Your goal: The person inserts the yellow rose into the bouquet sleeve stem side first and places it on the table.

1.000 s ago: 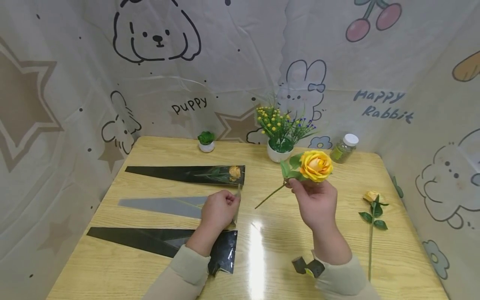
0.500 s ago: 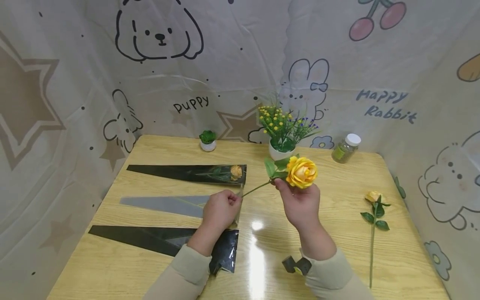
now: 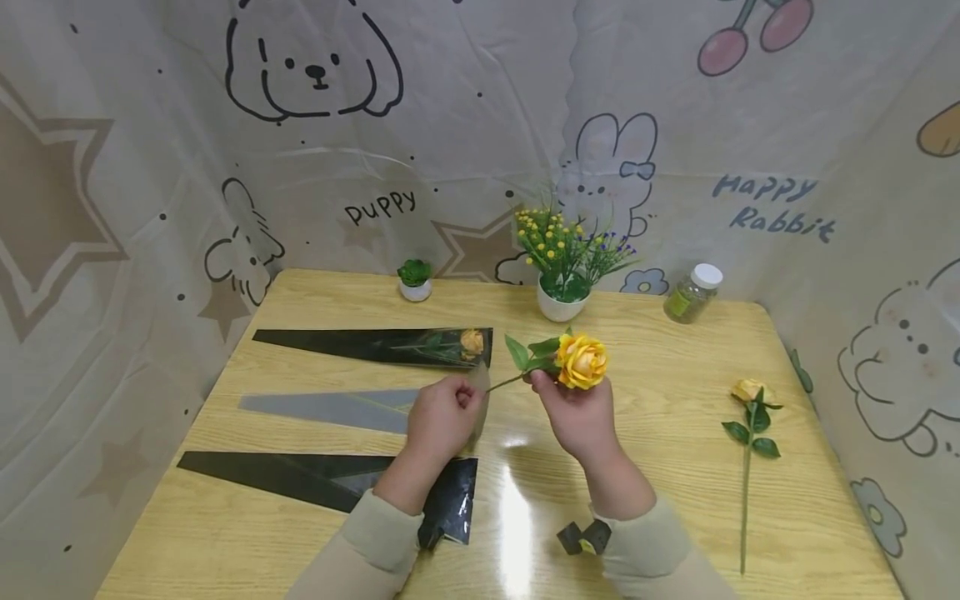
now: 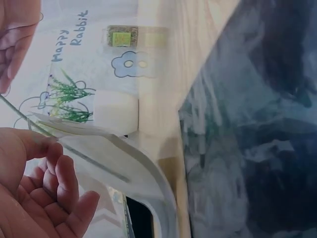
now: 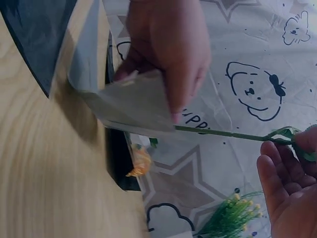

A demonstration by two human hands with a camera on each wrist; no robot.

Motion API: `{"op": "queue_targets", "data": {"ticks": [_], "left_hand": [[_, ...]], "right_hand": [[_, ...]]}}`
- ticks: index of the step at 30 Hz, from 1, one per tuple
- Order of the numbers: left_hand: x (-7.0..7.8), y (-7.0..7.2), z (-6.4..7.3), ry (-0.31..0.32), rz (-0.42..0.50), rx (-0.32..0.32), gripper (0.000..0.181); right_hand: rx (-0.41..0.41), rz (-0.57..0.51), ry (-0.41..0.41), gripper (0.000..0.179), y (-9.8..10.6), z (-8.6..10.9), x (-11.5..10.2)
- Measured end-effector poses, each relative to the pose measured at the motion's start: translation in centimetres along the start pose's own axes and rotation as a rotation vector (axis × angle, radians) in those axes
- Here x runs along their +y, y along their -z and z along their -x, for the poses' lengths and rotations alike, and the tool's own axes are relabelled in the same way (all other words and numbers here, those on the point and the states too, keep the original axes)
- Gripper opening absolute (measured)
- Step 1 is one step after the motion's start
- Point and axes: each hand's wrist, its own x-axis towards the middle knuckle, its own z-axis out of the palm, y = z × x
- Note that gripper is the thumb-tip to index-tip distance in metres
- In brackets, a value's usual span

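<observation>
My right hand [image 3: 581, 417] pinches a yellow rose [image 3: 582, 362] by the stem just below its bloom and leaves. The stem points left toward a grey, translucent tapered flower sleeve [image 3: 322, 406]. At the sleeve's wide end, my left hand [image 3: 442, 417] pinches the raised edge between thumb and fingers. In the left wrist view the lower stem [image 4: 99, 165] lies within the sleeve's mouth [image 4: 119, 148], its tip showing. The right wrist view shows the stem [image 5: 223, 132] entering beside my left thumb, with the sleeve film [image 5: 133, 101] bent upward off the table.
Behind lies a black sleeve [image 3: 330, 340] with a rose [image 3: 472, 343] inside; another black sleeve [image 3: 285, 479] lies in front. A pale yellow rose [image 3: 744, 467] rests at right. A flower pot [image 3: 561, 298], small succulent [image 3: 415, 283] and lidded jar [image 3: 692, 296] stand along the table's back.
My right hand has moved left and slightly down with the rose, bringing the stem's tip into the sleeve's mouth. My left hand has stayed at the sleeve edge.
</observation>
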Motion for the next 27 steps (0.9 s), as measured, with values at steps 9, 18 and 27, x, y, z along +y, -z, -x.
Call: {"op": "queue_targets", "data": {"ticks": [9,18,27], "left_hand": [[0.7,0.3,0.2,-0.046,0.068,0.032,0.016],[1.3,0.5,0.4,-0.112,0.093,0.023,0.013],[1.4,0.9,0.3,-0.182,0.126,0.025,0.01]], "right_hand": [[-0.013,-0.01,-0.127,0.023,-0.6,0.5,0.5],[-0.037,0.025,-0.184,0.022,-1.1,0.9,1.6],[-0.019,0.03,-0.202,0.022,-2.0,1.4,2.5]]}}
